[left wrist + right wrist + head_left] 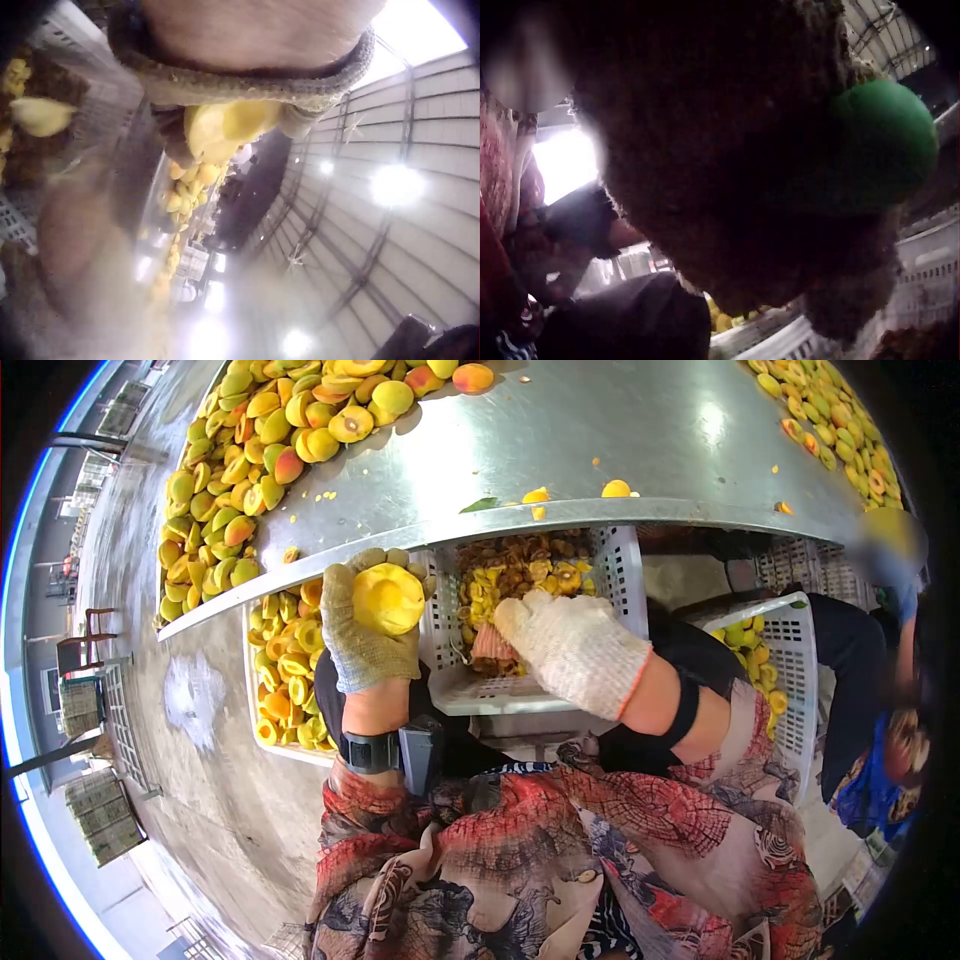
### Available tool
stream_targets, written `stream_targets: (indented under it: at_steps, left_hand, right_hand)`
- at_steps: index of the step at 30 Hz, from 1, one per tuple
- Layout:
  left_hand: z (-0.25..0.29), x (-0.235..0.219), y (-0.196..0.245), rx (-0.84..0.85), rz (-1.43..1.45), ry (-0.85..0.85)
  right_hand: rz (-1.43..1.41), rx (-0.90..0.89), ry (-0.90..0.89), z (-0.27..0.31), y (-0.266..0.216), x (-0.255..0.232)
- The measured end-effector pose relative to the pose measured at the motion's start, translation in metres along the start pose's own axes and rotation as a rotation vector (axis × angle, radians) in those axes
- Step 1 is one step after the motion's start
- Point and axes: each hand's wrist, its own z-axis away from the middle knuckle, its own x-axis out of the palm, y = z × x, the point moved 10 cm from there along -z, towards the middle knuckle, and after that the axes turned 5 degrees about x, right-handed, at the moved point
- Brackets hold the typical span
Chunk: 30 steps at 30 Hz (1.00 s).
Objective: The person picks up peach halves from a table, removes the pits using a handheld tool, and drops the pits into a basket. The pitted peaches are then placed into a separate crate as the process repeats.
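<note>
My gloved left hand holds up a yellow peach half, its hollowed cut face showing. The fingers curl around its edge, and in the left wrist view the same peach half sits below the glove cuff. To the right, my gloved right hand is curled over a white crate of brown and yellow peach scraps. From its grip a smooth, rounded green handle sticks out in the right wrist view; the rest of that tool is hidden. A pinkish ridged thing shows below these fingers.
A metal table with a raised edge spans the front, with heaped peach halves at left. More peach halves fill a crate at my left. Another crate stands at right, near another person's arm.
</note>
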Motion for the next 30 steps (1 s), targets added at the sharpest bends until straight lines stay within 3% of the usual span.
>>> stream_targets:
  at_steps: [2, 3, 5, 6, 8, 10, 12, 13, 15, 16, 17, 19, 21, 23, 25, 26, 28, 29, 30]
  left_hand:
    - [-0.002, -0.011, 0.009, 0.017, 0.035, 0.024]
    - [-0.002, -0.015, 0.019, 0.019, 0.070, 0.030]
    - [-0.016, -0.061, 0.040, 0.047, 0.208, 0.057]
    - [-0.014, -0.075, 0.053, 0.078, 0.232, 0.210]
    - [-0.030, -0.146, 0.083, 0.216, -0.119, 0.210]
    - [-0.029, -0.208, 0.084, 0.047, 0.151, 0.457]
    - [-0.029, -0.263, 0.092, 0.016, -0.161, 0.449]
    - [-0.027, -0.275, 0.098, 0.003, -0.169, 0.506]
    - [-0.036, -0.264, 0.105, 0.055, -0.151, 0.395]
    - [-0.027, -0.284, 0.134, 0.274, -0.364, 0.682]
    - [-0.032, -0.254, 0.137, 0.274, -0.363, 0.675]
    - [-0.046, -0.154, 0.171, 0.523, -0.674, 0.534]
    - [-0.090, -0.094, 0.170, 0.472, -0.932, 0.310]
    - [-0.140, -0.051, 0.149, 0.306, -1.121, 0.165]
    - [-0.180, 0.006, 0.136, 0.267, -1.657, -0.045]
    - [-0.201, 0.017, 0.132, 0.271, -1.658, -0.059]
    - [-0.232, 0.052, 0.108, 0.415, -2.238, -0.290]
    - [-0.241, 0.060, 0.101, 0.433, -2.231, -0.302]
    - [-0.252, 0.055, 0.084, 0.260, -2.373, -0.322]
  right_hand:
    - [-0.057, -0.045, 0.233, 0.001, 0.001, -0.018]
    - [-0.060, -0.059, 0.244, 0.001, 0.002, -0.017]
    - [-0.066, -0.016, 0.222, 0.000, 0.008, -0.011]
    - [-0.064, -0.034, 0.241, 0.002, 0.001, -0.017]
    - [-0.030, -0.034, 0.204, 0.002, -0.004, -0.009]
    - [0.041, -0.003, 0.090, 0.000, -0.007, -0.003]
    - [0.012, -0.012, 0.087, -0.001, -0.006, 0.001]
    - [-0.023, -0.024, 0.063, -0.002, -0.006, 0.005]
    - [-0.026, -0.019, 0.044, -0.004, -0.006, 0.004]
    - [-0.015, -0.018, 0.040, -0.004, -0.007, 0.003]
    - [-0.006, -0.017, 0.031, -0.004, -0.008, 0.002]
    - [-0.011, 0.013, -0.012, -0.005, -0.008, 0.002]
    - [-0.024, 0.017, -0.044, -0.005, -0.007, 0.004]
    - [-0.015, 0.043, -0.136, -0.008, -0.006, 0.004]
    - [-0.023, 0.022, -0.188, -0.007, -0.007, 0.012]
    - [0.006, -0.001, -0.108, -0.005, -0.005, 0.016]
    - [0.010, 0.013, -0.099, -0.005, -0.003, 0.014]
    - [0.018, 0.014, -0.094, -0.005, -0.002, 0.011]
    - [0.055, 0.026, -0.099, -0.005, -0.001, 0.008]
